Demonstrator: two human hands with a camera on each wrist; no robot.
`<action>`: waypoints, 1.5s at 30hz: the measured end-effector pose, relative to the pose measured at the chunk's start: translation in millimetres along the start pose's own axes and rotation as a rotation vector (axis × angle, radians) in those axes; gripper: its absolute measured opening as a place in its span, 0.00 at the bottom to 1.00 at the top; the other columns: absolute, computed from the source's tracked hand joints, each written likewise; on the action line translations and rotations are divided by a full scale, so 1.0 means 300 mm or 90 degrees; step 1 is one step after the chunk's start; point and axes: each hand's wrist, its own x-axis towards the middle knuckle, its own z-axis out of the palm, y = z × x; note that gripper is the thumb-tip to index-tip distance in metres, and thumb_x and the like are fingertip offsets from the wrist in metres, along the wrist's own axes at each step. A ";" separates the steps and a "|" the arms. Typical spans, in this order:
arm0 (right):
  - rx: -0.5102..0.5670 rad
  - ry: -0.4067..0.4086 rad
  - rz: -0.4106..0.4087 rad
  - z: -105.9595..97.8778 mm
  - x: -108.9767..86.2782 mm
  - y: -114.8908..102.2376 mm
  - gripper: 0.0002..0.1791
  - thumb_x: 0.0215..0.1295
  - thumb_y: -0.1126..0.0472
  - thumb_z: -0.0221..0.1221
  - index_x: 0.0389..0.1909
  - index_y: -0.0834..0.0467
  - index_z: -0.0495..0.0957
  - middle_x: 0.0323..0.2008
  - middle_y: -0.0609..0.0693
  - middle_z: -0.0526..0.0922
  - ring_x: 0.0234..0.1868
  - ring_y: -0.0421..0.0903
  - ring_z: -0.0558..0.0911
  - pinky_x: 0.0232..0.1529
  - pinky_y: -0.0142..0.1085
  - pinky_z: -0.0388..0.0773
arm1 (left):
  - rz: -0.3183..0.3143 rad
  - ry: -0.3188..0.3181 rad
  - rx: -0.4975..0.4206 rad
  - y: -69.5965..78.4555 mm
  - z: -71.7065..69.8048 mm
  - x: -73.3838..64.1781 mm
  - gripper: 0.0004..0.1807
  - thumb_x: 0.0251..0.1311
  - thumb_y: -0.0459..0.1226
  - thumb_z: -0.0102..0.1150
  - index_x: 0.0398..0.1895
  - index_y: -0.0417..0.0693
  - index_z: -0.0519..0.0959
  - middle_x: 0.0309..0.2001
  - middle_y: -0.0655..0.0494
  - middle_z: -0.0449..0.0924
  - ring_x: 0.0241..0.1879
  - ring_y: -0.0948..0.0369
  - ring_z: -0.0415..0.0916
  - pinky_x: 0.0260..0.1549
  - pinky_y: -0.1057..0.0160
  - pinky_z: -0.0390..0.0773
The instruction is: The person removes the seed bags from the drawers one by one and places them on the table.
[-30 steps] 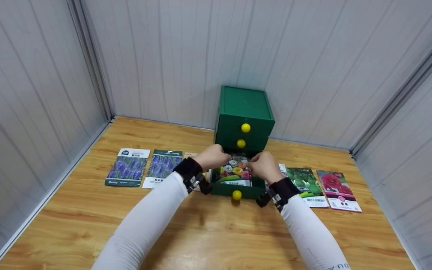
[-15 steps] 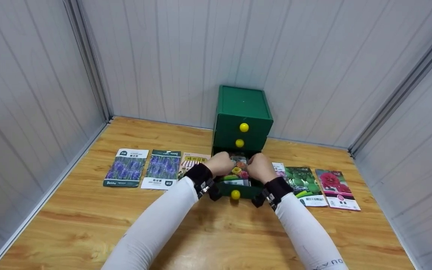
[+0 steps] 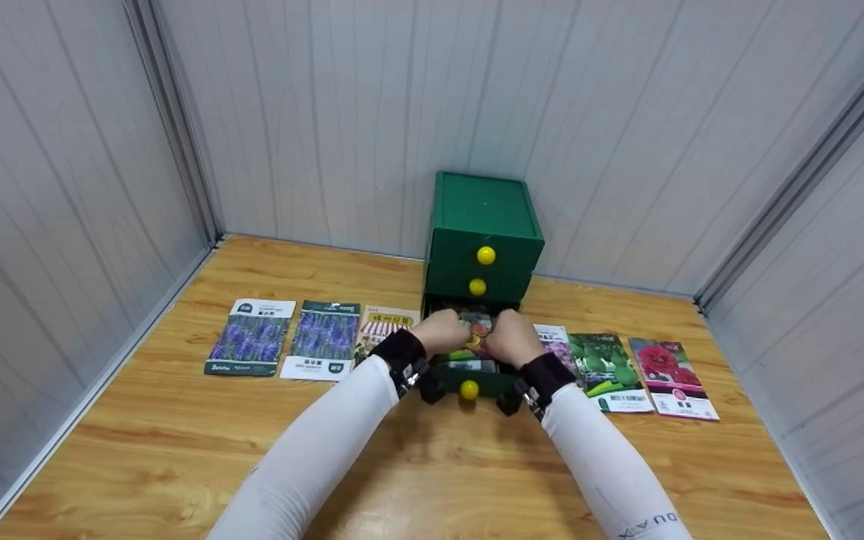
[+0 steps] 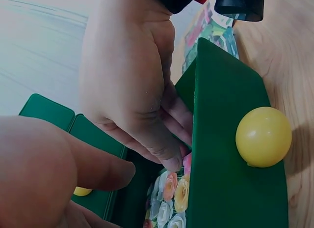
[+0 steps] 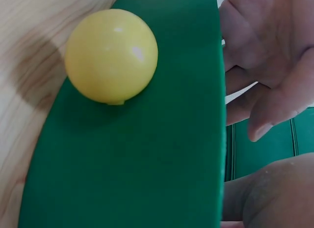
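Observation:
A seed packet [image 3: 472,365] printed with colourful rose-like flowers lies in the pulled-out bottom drawer [image 3: 496,384] of a green cabinet [image 3: 486,255]. Both hands reach down into this drawer. At its left side is my left hand [image 3: 441,331]; in the right wrist view, its fingers hang loosely behind the drawer front. On the opposite side, my right hand [image 3: 511,341] points its fingers down, and in the left wrist view its thumb [image 4: 171,161] touches the packet's edge. The drawer front hides my right fingertips in the right wrist view. A yellow knob [image 5: 112,56] sits on that front.
Two purple-flower packets [image 3: 248,337] and one with a striped awning [image 3: 379,330] lie left of the drawer. To the right are a pink-flower packet [image 3: 554,341], a green-fruit packet [image 3: 608,364] and a red-flower packet [image 3: 673,367]. Pale panels [image 3: 327,127] enclose the wooden table [image 3: 417,465].
Both hands have lowered into the drawer, the left one moving right and toward the front, uncovering the awning packet. The hands are closer together over the flower packet. The drawer remains out.

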 end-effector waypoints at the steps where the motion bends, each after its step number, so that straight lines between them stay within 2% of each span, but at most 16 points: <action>1: -0.001 -0.001 -0.001 0.000 0.001 0.000 0.23 0.63 0.70 0.62 0.15 0.49 0.63 0.19 0.44 0.59 0.22 0.47 0.67 0.27 0.40 0.64 | 0.000 0.001 0.004 -0.002 0.001 0.002 0.20 0.73 0.33 0.55 0.63 0.36 0.80 0.53 0.46 0.80 0.33 0.58 0.73 0.27 0.65 0.68; 4: -0.002 -0.009 0.005 0.001 0.001 0.000 0.22 0.63 0.70 0.62 0.16 0.49 0.65 0.19 0.45 0.61 0.22 0.47 0.68 0.27 0.40 0.65 | -0.002 0.001 0.014 -0.006 0.003 0.005 0.19 0.72 0.34 0.57 0.63 0.35 0.80 0.56 0.44 0.80 0.34 0.57 0.73 0.27 0.64 0.68; 9: -0.010 -0.016 0.006 0.001 -0.001 -0.001 0.22 0.64 0.70 0.63 0.16 0.50 0.65 0.19 0.45 0.61 0.22 0.47 0.67 0.28 0.41 0.65 | -0.017 -0.007 0.015 -0.003 0.007 0.015 0.17 0.74 0.35 0.56 0.61 0.35 0.78 0.46 0.47 0.77 0.28 0.60 0.68 0.25 0.64 0.65; 13: -0.010 -0.013 0.003 0.004 -0.002 -0.002 0.23 0.63 0.70 0.63 0.16 0.50 0.64 0.19 0.45 0.61 0.23 0.48 0.66 0.28 0.41 0.64 | -0.030 -0.019 0.009 -0.008 0.013 0.030 0.17 0.76 0.36 0.56 0.61 0.35 0.78 0.42 0.48 0.75 0.27 0.59 0.67 0.28 0.62 0.66; 15: -0.006 -0.008 -0.002 0.006 -0.001 -0.002 0.23 0.61 0.70 0.64 0.15 0.49 0.64 0.19 0.45 0.60 0.22 0.47 0.66 0.28 0.40 0.63 | -0.017 -0.022 0.004 -0.034 0.020 0.062 0.15 0.76 0.37 0.57 0.57 0.35 0.79 0.40 0.48 0.75 0.27 0.59 0.68 0.28 0.62 0.67; 17: 0.004 -0.002 -0.008 0.009 0.001 -0.001 0.24 0.59 0.71 0.64 0.13 0.49 0.63 0.17 0.44 0.59 0.21 0.46 0.64 0.26 0.39 0.62 | -0.012 -0.028 0.006 -0.035 0.019 0.065 0.15 0.79 0.40 0.56 0.53 0.35 0.80 0.40 0.47 0.75 0.26 0.58 0.67 0.29 0.61 0.67; 21: 0.025 0.016 -0.024 0.013 0.001 0.003 0.27 0.56 0.72 0.63 0.09 0.48 0.61 0.14 0.41 0.54 0.18 0.43 0.58 0.23 0.36 0.55 | -0.009 -0.036 0.009 -0.029 0.016 0.053 0.20 0.83 0.49 0.56 0.51 0.37 0.79 0.42 0.47 0.75 0.27 0.58 0.66 0.29 0.62 0.66; 22: 0.029 0.023 -0.026 0.013 0.001 0.004 0.27 0.56 0.72 0.63 0.09 0.47 0.61 0.14 0.41 0.54 0.17 0.43 0.57 0.23 0.36 0.55 | -0.019 -0.034 0.010 -0.005 0.010 0.024 0.21 0.84 0.49 0.55 0.53 0.37 0.79 0.45 0.47 0.76 0.29 0.58 0.67 0.30 0.61 0.67; 26: 0.045 0.043 -0.024 0.011 0.002 0.007 0.27 0.59 0.71 0.62 0.08 0.47 0.63 0.12 0.40 0.56 0.16 0.42 0.57 0.22 0.35 0.54 | -0.033 -0.023 -0.025 0.006 0.003 0.006 0.26 0.82 0.53 0.59 0.61 0.37 0.79 0.49 0.47 0.77 0.35 0.56 0.71 0.33 0.61 0.69; 29: 0.065 0.047 -0.009 0.006 0.005 0.013 0.27 0.61 0.71 0.63 0.08 0.48 0.65 0.12 0.41 0.59 0.16 0.42 0.59 0.21 0.35 0.55 | -0.043 -0.018 -0.048 0.009 -0.003 -0.003 0.33 0.81 0.55 0.61 0.70 0.36 0.78 0.58 0.45 0.80 0.44 0.54 0.75 0.42 0.59 0.75; 32: 0.084 0.044 0.012 -0.002 0.007 0.018 0.26 0.64 0.70 0.63 0.09 0.49 0.67 0.11 0.41 0.63 0.15 0.42 0.63 0.20 0.34 0.58 | -0.044 -0.017 -0.062 0.009 -0.007 -0.007 0.40 0.80 0.57 0.63 0.78 0.34 0.73 0.71 0.41 0.78 0.57 0.51 0.77 0.59 0.54 0.80; 34: 0.099 0.040 0.023 -0.010 0.006 0.018 0.24 0.66 0.70 0.64 0.10 0.52 0.73 0.11 0.42 0.68 0.15 0.42 0.68 0.20 0.34 0.63 | -0.044 -0.016 -0.070 0.008 -0.011 -0.008 0.43 0.79 0.58 0.64 0.81 0.34 0.70 0.76 0.39 0.74 0.64 0.49 0.76 0.69 0.49 0.78; 37: 0.122 0.031 0.041 -0.023 0.001 0.018 0.18 0.70 0.69 0.66 0.17 0.59 0.84 0.17 0.46 0.78 0.18 0.43 0.76 0.22 0.33 0.71 | -0.046 -0.015 -0.094 0.006 -0.022 -0.011 0.42 0.80 0.54 0.64 0.83 0.34 0.67 0.78 0.39 0.72 0.68 0.48 0.74 0.73 0.47 0.75; 39: 0.145 0.028 0.045 -0.034 -0.002 0.021 0.11 0.71 0.69 0.67 0.27 0.64 0.90 0.26 0.51 0.86 0.22 0.44 0.81 0.25 0.33 0.78 | -0.044 -0.013 -0.110 0.005 -0.032 -0.014 0.38 0.81 0.49 0.63 0.81 0.34 0.68 0.75 0.40 0.75 0.64 0.50 0.76 0.69 0.51 0.77; 41: 0.165 0.027 0.043 -0.044 -0.003 0.027 0.06 0.72 0.68 0.68 0.38 0.66 0.93 0.37 0.56 0.91 0.28 0.45 0.85 0.29 0.33 0.82 | -0.037 -0.006 -0.117 0.003 -0.045 -0.020 0.32 0.82 0.45 0.62 0.78 0.34 0.71 0.67 0.43 0.78 0.54 0.53 0.77 0.57 0.57 0.78; 45: 0.218 0.028 0.041 -0.063 -0.003 0.053 0.12 0.71 0.68 0.70 0.51 0.69 0.91 0.53 0.65 0.90 0.37 0.49 0.88 0.36 0.36 0.88 | -0.004 0.019 -0.111 -0.008 -0.072 -0.031 0.12 0.80 0.39 0.61 0.53 0.38 0.79 0.42 0.52 0.76 0.31 0.61 0.71 0.34 0.63 0.71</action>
